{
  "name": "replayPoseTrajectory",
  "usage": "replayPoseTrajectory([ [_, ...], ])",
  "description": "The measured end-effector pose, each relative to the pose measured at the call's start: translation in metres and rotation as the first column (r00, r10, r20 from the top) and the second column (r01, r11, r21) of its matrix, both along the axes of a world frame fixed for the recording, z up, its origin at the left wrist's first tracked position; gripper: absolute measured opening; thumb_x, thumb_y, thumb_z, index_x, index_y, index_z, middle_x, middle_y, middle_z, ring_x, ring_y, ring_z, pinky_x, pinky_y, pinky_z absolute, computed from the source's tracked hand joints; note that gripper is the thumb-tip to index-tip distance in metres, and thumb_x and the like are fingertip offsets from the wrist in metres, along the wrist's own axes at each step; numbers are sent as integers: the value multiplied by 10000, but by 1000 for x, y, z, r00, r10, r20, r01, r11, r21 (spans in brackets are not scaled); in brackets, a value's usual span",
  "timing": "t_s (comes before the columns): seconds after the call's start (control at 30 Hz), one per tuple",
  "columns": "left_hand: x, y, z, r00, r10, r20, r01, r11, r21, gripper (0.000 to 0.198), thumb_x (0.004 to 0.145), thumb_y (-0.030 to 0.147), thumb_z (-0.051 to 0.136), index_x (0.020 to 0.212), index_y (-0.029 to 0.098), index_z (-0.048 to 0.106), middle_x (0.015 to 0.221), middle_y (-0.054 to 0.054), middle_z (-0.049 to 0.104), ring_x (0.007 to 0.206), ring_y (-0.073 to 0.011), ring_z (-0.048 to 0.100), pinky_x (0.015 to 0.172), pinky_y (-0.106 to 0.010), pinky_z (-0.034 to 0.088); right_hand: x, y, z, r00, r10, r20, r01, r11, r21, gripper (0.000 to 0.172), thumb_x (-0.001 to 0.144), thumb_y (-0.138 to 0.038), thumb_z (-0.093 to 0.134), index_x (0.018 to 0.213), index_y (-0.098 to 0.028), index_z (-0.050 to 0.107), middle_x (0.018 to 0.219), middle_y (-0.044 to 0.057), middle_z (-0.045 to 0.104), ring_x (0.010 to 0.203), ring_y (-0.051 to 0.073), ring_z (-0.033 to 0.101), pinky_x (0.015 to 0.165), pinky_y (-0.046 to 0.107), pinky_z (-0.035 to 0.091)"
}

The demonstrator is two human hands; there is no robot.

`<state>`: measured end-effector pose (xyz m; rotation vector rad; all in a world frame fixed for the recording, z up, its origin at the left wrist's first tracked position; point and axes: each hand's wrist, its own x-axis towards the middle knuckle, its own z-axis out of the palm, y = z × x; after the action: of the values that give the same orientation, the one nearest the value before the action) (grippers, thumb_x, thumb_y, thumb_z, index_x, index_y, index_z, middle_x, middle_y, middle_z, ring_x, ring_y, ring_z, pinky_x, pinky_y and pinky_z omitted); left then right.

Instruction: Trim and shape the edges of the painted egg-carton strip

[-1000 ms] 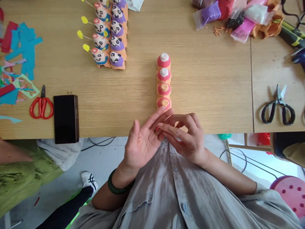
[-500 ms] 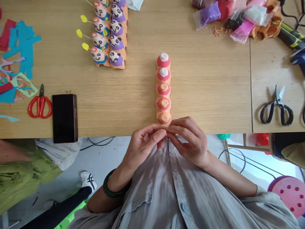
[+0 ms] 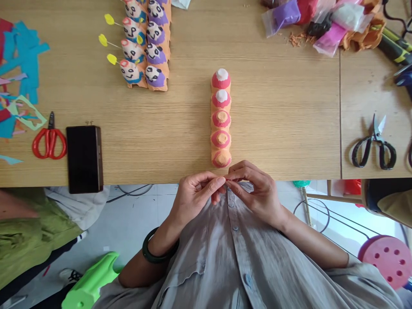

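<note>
My left hand (image 3: 195, 197) and my right hand (image 3: 254, 189) meet fingertip to fingertip at the near edge of the wooden table (image 3: 273, 107), just below a painted egg-carton strip (image 3: 221, 118). Both hands are pinched; whatever sits between the fingertips is too small to make out. The strip is orange with pink-ringed cones in a row, the two far ones capped in white. A dark green bangle (image 3: 157, 253) circles my left wrist.
A row of painted panda egg-carton figures (image 3: 144, 43) stands at the back left. Red scissors (image 3: 49, 139), a black phone (image 3: 84, 158) and paper scraps (image 3: 19, 64) lie left. Black scissors (image 3: 373, 143) lie right, bagged coloured material (image 3: 322, 19) at the back right. Another person in green (image 3: 28, 240) sits left.
My left hand was open with fingers stretched toward the strip; now both hands have drawn back to the table edge and closed into pinches that meet. The view shifted slightly.
</note>
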<state>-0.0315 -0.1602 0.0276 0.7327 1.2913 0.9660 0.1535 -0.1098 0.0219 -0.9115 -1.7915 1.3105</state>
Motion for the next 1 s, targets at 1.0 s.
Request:
replayPoseTrajectory([
  [1.0, -7, 21, -15, 892, 413, 183, -390, 909, -146, 94, 754, 201, 783, 808, 169, 713, 833, -19, 701, 595, -56, 556, 494, -171, 457, -2, 4, -23, 969, -246, 30, 246, 939, -240, 268, 1009, -203, 587, 1142, -233, 818, 1075, 91, 667, 978, 190, 663, 766, 311, 576],
])
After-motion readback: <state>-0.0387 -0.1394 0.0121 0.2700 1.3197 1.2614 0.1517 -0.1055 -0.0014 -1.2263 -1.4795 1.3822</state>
